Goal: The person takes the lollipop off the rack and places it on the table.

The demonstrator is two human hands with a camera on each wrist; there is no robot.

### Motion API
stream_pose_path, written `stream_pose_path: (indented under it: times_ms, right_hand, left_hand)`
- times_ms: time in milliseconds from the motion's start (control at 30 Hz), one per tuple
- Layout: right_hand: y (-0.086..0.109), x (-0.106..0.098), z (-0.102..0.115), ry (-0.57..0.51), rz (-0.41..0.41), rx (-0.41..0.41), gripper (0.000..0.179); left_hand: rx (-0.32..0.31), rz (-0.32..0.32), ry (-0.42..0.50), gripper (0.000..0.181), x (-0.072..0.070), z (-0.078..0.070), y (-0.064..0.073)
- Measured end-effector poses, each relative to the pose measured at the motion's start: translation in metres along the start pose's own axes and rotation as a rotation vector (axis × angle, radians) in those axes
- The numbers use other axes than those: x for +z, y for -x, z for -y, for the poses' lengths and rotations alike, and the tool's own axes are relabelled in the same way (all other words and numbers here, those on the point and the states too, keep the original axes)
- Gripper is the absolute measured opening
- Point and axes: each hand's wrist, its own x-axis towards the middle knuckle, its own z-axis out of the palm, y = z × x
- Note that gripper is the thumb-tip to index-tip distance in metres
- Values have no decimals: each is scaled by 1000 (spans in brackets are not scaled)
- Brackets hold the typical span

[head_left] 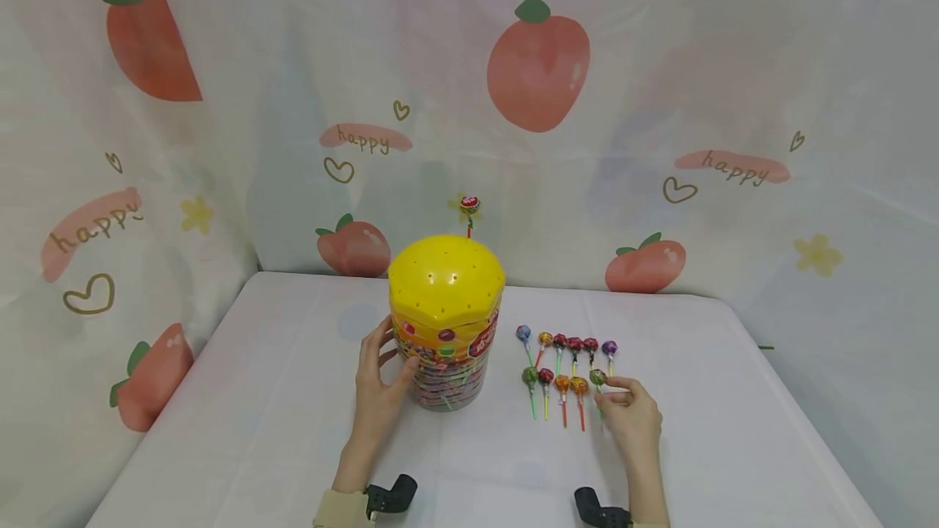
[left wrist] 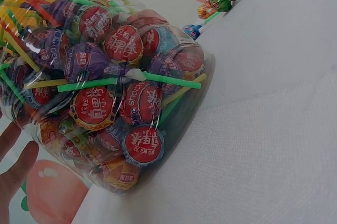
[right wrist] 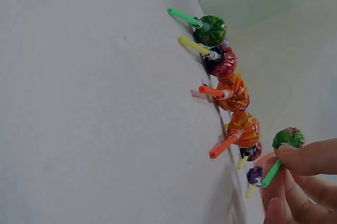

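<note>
A clear plastic jar (head_left: pixel 449 385) with a yellow domed lid (head_left: pixel 446 279) stands on the table, full of wrapped lollipops (left wrist: pixel 121 45). My left hand (head_left: pixel 380 385) holds its left side, thumb at the front and fingers farther back. One red-topped lollipop (head_left: pixel 469 205) sticks up behind the crown of the lid. To the right of the jar, my right hand (head_left: pixel 632 414) pinches a green lollipop (right wrist: pixel 288 138) between thumb and finger, its green stick pointing down. It is at the right end of the front row of lollipops, beside an orange lollipop (head_left: pixel 579 386).
Lollipops lie in two rows on the white tablecloth (head_left: pixel 528 471): a blue one (head_left: pixel 523 332) starts the back row, a purple one (head_left: pixel 610 347) ends it. A printed cloth backdrop (head_left: pixel 440 47) hangs behind the table.
</note>
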Motion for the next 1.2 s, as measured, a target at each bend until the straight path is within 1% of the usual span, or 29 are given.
stream_pose_path:
  times_ms: [300, 533, 800, 1000, 1200]
  right_hand:
    - [0, 3, -6, 28, -4, 43, 33]
    - [-1, 6, -9, 33, -12, 60, 33]
    - [0, 8, -9, 49, -31, 62, 33]
    - [2, 5, -8, 63, -28, 76, 34]
    - [3, -2, -6, 81, -8, 54, 35]
  left_hand:
    - [-23, 12, 7, 67, -1, 0, 0]
    - [-12, 12, 6, 68, 0, 1, 0]
    - [-40, 12, 6, 69, 0, -3, 0]
    - [-32, 7, 2, 69, -1, -3, 0]
    - [-22, 5, 7, 69, 0, -3, 0]
